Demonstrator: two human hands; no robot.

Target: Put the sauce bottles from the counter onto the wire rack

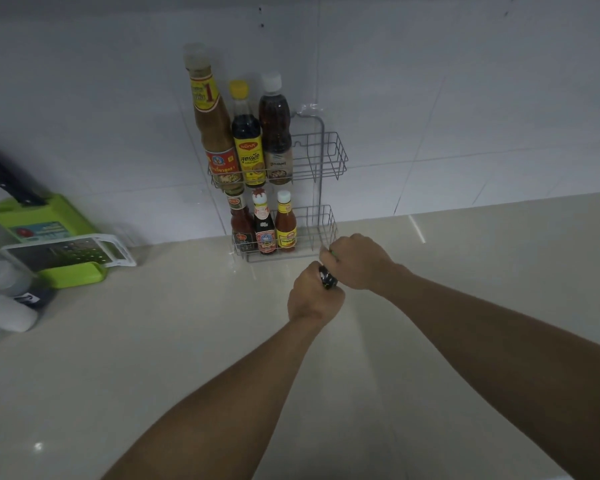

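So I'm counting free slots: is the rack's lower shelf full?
Not full. The lower shelf holds three small bottles on its left side; the right end is bare wire.

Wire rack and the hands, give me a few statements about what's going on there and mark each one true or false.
1. The wire rack has three bottles on each tier. True.
2. The right end of both tiers is full. False: both right ends are empty.
3. Both the left hand and the right hand grip one small dark bottle. True.
4. The dark bottle already sits in the lower tier. False: it is held in front of the rack, above the counter.
5. The yellow-capped bottle stands in the middle of the upper tier. True.
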